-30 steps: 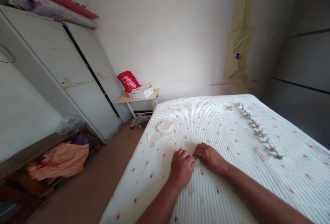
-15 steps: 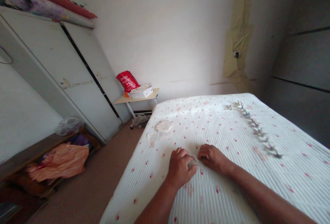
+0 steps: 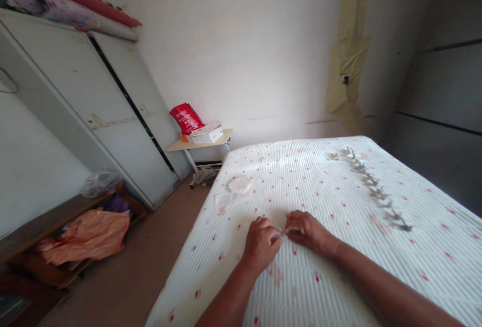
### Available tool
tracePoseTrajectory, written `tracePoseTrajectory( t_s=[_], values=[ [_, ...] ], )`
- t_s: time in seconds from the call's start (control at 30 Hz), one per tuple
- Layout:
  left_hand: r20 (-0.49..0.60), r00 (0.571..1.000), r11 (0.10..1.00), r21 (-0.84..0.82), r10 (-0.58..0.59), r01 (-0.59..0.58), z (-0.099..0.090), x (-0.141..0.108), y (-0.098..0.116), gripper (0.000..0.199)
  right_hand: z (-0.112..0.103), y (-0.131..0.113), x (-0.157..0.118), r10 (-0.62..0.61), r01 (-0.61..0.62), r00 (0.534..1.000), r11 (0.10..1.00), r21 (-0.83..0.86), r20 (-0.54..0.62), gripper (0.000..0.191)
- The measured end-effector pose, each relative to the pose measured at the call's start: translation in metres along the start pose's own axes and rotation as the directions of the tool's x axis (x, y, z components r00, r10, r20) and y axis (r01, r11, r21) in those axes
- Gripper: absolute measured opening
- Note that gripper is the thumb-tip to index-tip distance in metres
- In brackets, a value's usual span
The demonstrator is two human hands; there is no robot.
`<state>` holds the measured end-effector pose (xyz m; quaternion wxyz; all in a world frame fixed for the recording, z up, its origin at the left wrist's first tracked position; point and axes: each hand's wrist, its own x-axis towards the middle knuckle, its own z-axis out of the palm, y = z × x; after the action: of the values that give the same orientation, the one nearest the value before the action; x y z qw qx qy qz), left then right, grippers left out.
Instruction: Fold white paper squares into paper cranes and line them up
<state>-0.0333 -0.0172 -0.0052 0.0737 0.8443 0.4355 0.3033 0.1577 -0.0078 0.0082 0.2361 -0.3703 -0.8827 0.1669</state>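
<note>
My left hand [image 3: 260,242] is closed, its thumb and fingers pinching a small piece of folded paper [image 3: 282,233] just above the bed. From the other side, my right hand [image 3: 309,232] has its fingertips closed on the same piece. Most of the paper is hidden by my fingers, so its exact shape is unclear. Beyond my left hand lies a small stack of printed paper pieces [image 3: 240,184], with flat slips [image 3: 224,200] beside it. A row of small folded paper figures [image 3: 379,194], resembling cranes, runs along the right side of the bed.
The bed [image 3: 301,287] has a white ribbed cover with red dots. A small table [image 3: 176,145] with a red bag [image 3: 186,118] and a white box [image 3: 208,136] stands behind its left corner. A wardrobe [image 3: 113,91] and a low wooden bench [image 3: 33,229] are at left.
My hands have drawn closer together, and my left thumb has come up and in. Both sets of fingertips now meet at the small folded paper.
</note>
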Motion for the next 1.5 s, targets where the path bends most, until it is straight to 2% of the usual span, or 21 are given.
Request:
tracePoseTrajectory(
  t_s=[0.5, 0.67, 0.8, 0.9, 1.07, 1.5],
  values=[
    [0.014, 1.0, 0.999, 0.041, 0.011, -0.011, -0.003, -0.003, 0.006, 0.015, 0.006, 0.002, 0.0, 0.024, -0.024, 1.0, 1.0, -0.016, -0.009, 0.016],
    [0.034, 0.999, 0.997, 0.07, 0.018, -0.021, -0.005, -0.004, 0.009, 0.017, 0.006, -0.004, 0.006, 0.153, -0.152, 0.988, 0.988, 0.018, -0.03, 0.019],
    [0.05, 0.997, 0.995, 0.084, 0.054, -0.058, -0.006, -0.007, 0.009, 0.017, 0.009, -0.005, 0.013, 0.308, -0.308, 0.951, 0.951, 0.014, -0.019, 0.017],
    [0.062, 0.994, 0.989, 0.111, 0.092, -0.099, -0.007, -0.01, 0.008, 0.016, 0.011, -0.004, 0.017, 0.368, -0.368, 0.93, 0.93, 0.014, -0.01, 0.015],
    [0.105, 0.985, 0.981, 0.124, 0.137, -0.15, -0.01, -0.012, 0.008, 0.016, 0.009, -0.005, 0.019, 0.377, -0.376, 0.926, 0.926, -0.041, 0.023, 0.013],
    [0.133, 0.979, 0.987, -0.05, 0.156, -0.151, -0.012, -0.006, -0.006, 0.019, 0.005, -0.015, 0.023, 0.344, -0.31, 0.934, 0.915, -0.26, 0.096, 0.016]
  ],
)
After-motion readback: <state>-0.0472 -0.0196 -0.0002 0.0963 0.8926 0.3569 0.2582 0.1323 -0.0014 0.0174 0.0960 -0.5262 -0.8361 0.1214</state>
